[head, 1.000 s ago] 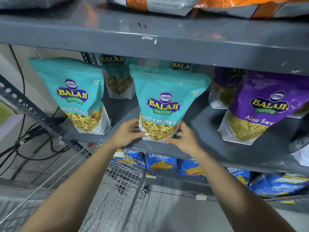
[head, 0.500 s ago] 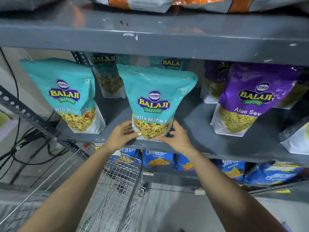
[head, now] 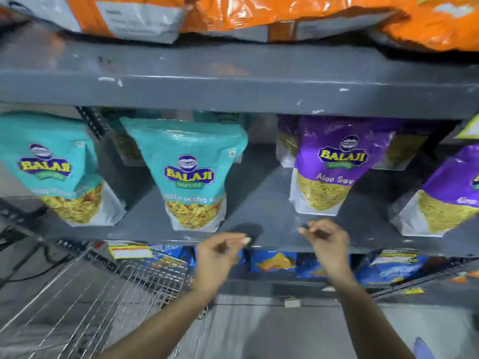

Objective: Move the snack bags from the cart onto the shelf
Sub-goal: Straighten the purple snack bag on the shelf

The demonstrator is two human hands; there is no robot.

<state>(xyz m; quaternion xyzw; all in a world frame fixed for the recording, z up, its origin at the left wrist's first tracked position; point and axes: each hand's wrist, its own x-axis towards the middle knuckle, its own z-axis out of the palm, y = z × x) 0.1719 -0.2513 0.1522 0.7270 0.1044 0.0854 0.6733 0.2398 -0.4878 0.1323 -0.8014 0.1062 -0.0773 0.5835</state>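
A teal Balaji snack bag stands upright on the grey metal shelf, with nothing touching it. My left hand hovers just below and in front of the shelf edge, fingers loosely curled and empty. My right hand is to its right at the same height, also empty with fingers loosely bent. Another teal bag stands at the shelf's left. A purple Aloo Sev bag stands right of centre, and a second purple bag at the far right. The wire cart sits at lower left.
Orange bags lie on the shelf above. Blue snack bags fill the shelf below. More teal and purple bags stand behind the front row. Black cables hang at the far left by the slotted upright.
Both hands let go of the middle teal bag and pulled back down and to the right. The bag stays standing on the shelf. The view shifted right and up.
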